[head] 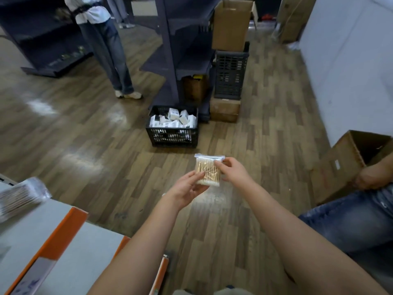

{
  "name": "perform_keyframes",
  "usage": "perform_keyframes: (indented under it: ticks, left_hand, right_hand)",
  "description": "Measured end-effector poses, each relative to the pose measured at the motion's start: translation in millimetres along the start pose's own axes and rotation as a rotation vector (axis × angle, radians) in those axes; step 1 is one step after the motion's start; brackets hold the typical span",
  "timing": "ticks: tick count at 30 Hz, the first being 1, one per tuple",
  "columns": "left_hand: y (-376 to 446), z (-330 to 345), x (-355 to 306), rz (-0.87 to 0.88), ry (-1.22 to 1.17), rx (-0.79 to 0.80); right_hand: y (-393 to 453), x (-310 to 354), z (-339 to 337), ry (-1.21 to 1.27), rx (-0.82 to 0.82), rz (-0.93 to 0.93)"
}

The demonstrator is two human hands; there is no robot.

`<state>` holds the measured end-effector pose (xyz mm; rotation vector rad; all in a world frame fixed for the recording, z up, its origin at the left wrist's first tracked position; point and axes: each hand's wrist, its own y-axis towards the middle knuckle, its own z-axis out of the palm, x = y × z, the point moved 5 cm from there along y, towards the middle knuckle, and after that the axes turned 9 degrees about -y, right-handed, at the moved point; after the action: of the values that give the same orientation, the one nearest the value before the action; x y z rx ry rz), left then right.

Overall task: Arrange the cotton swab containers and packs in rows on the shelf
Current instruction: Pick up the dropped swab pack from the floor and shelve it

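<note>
A clear zip pack of wooden cotton swabs (207,169) is held up over the wooden floor in front of me. My left hand (187,189) holds its lower left corner from below. My right hand (232,170) pinches its right edge near the zip strip. More swab packs (20,195) lie in a blurred stack on the grey shelf (70,248) with orange edging at the lower left.
A black crate (172,135) of white boxes stands on the floor ahead. Behind it are a dark shelf unit (170,50), a taller black crate (230,74) and cardboard boxes (232,24). An open carton (348,162) and a seated person's knee (357,218) are at right. Another person (106,45) stands at upper left.
</note>
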<state>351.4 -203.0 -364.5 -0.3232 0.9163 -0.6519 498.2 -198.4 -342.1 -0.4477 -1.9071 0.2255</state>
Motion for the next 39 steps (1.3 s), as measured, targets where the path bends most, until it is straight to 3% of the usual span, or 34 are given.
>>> perform_keyframes:
  ticks: [7,14,23,29,32,35,39]
  left_hand:
    - [-10,2,2,-0.083,-0.102,0.005]
    - [-21,26,2,-0.210,-0.026,0.247]
    - [-14,32,-1,-0.201,-0.061,0.362]
    - [-11,27,-14,-0.122,0.191,0.238]
    - [-8,21,-16,-0.060,0.398,0.137]
    - [-2,12,-17,0.006,0.526,0.019]
    - [0,1,-26,0.080,0.677,0.000]
  right_hand:
    - [-6,11,-1,0.170,0.117,-0.030]
    - [-9,26,-8,0.275,0.215,-0.097]
    - [-11,24,-9,0.246,0.272,-0.078]
    - [-9,29,-21,0.322,0.290,-0.058]
    - [-16,35,-13,0.221,0.350,-0.087]
    - [-17,35,-7,0.094,0.297,-0.082]
    - [-17,34,5,-0.018,0.256,-0.068]
